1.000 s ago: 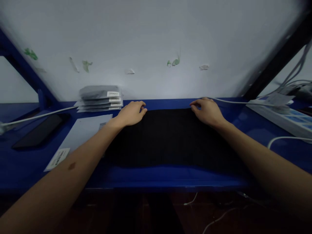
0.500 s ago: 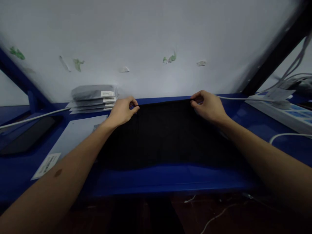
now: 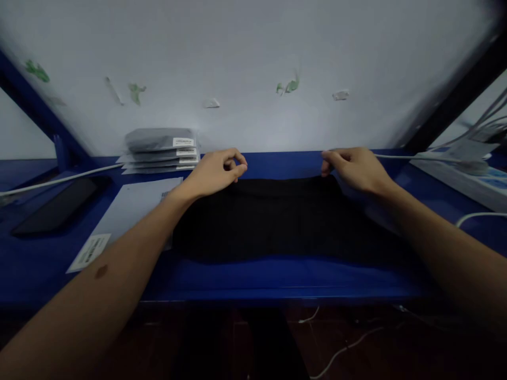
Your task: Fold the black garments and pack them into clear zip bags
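Note:
A black cloth (image 3: 273, 221) lies spread over the blue table in front of me, its far edge slack and slightly wavy. Over the left part of that edge hovers my left hand (image 3: 219, 170), its fingers curled and the thumb close to the index finger; no cloth shows between them. My right hand (image 3: 352, 166) is at the right end of the same edge, thumb laid against bent fingers. Its lower fingertips are very near the cloth or touching it, but no fabric is seen pinched in them.
A stack of grey plastic packets (image 3: 160, 150) with labels stands at the back left. Nearer lies a flat labelled packet (image 3: 127, 206), beside a dark phone-like slab (image 3: 59, 208). A white box (image 3: 447, 163) and cables are at right. The white wall (image 3: 253, 63) rises behind the table (image 3: 257, 279).
Both hands have let go of the cloth's far edge, which was stretched taut between them. That edge has dropped and now lies nearer to me. The view has shifted slightly.

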A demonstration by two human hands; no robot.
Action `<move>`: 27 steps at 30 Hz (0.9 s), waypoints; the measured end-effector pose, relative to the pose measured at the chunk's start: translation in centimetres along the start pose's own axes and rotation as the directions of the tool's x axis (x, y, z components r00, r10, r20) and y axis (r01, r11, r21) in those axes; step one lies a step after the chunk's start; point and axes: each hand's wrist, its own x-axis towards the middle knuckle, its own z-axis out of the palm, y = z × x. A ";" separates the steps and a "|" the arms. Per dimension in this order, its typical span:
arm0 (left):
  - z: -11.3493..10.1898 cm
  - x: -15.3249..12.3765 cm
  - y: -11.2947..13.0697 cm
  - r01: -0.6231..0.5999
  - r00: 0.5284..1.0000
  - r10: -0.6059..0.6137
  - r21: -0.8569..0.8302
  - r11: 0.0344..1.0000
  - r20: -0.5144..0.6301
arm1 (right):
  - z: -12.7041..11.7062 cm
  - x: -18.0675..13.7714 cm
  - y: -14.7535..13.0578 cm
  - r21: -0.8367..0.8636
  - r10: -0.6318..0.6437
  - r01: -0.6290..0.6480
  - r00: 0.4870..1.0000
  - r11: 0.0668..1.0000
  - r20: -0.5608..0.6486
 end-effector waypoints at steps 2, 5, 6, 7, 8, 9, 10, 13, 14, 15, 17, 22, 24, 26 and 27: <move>0.1 0.1 -0.2 -0.023 1.000 0.023 0.034 0.999 -0.020 | 0.3 0.1 0.2 -0.078 -0.038 0.039 0.999 0.996 0.020; 0.2 0.3 -0.9 -0.045 0.999 0.046 0.126 0.991 -0.005 | 0.7 0.4 1.0 -0.161 -0.116 0.135 0.985 0.978 0.126; 0.3 0.3 -1.2 -0.054 0.998 0.050 0.161 0.985 0.025 | 0.9 0.5 1.3 -0.175 -0.137 0.164 0.978 0.971 0.159; 0.3 0.4 -1.4 -0.064 0.997 0.053 0.191 0.979 0.064 | 1.0 0.7 1.6 -0.188 -0.152 0.186 0.972 0.965 0.181; 0.3 0.4 -1.5 -0.075 0.993 0.054 0.211 0.974 0.104 | 1.0 0.8 1.8 -0.201 -0.161 0.198 0.969 0.959 0.187; 0.3 0.4 -1.6 -0.083 0.989 0.053 0.222 0.972 0.139 | 1.1 0.8 2.1 -0.213 -0.166 0.204 0.969 0.956 0.184; 0.3 0.4 -1.6 -0.088 0.985 0.051 0.223 0.971 0.167 | 1.1 0.9 2.3 -0.224 -0.168 0.206 0.970 0.953 0.178; 0.3 0.3 -1.3 -0.072 0.980 0.029 0.217 0.973 0.198 | 1.2 1.0 2.6 -0.250 -0.168 0.209 0.970 0.945 0.176; 0.3 0.2 -1.2 -0.063 0.980 0.019 0.217 0.974 0.199 | 1.3 1.0 2.6 -0.255 -0.167 0.210 0.969 0.944 0.180; 0.3 0.2 -1.1 -0.053 0.980 0.009 0.217 0.975 0.200 | 1.3 1.0 2.7 -0.257 -0.167 0.211 0.969 0.943 0.183; 0.2 0.2 -1.1 -0.041 0.980 -0.003 0.217 0.975 0.199 | 1.4 1.0 2.8 -0.259 -0.165 0.210 0.968 0.943 0.187; 0.2 0.2 -1.3 -0.067 0.981 0.026 0.209 0.976 0.191 | 1.4 1.1 3.0 -0.261 -0.165 0.208 0.970 0.943 0.180; 0.3 0.2 -1.3 -0.068 0.982 0.025 0.231 0.971 0.185 | 1.4 1.1 3.0 -0.258 -0.169 0.213 0.969 0.942 0.181; 0.3 0.2 -1.2 -0.069 0.984 0.022 0.262 0.963 0.178 | 1.4 1.1 2.9 -0.260 -0.164 0.210 0.968 0.943 0.187; 0.3 0.2 -1.1 -0.073 0.984 0.024 0.274 0.959 0.176 | 1.4 1.1 2.8 -0.262 -0.158 0.205 0.969 0.943 0.190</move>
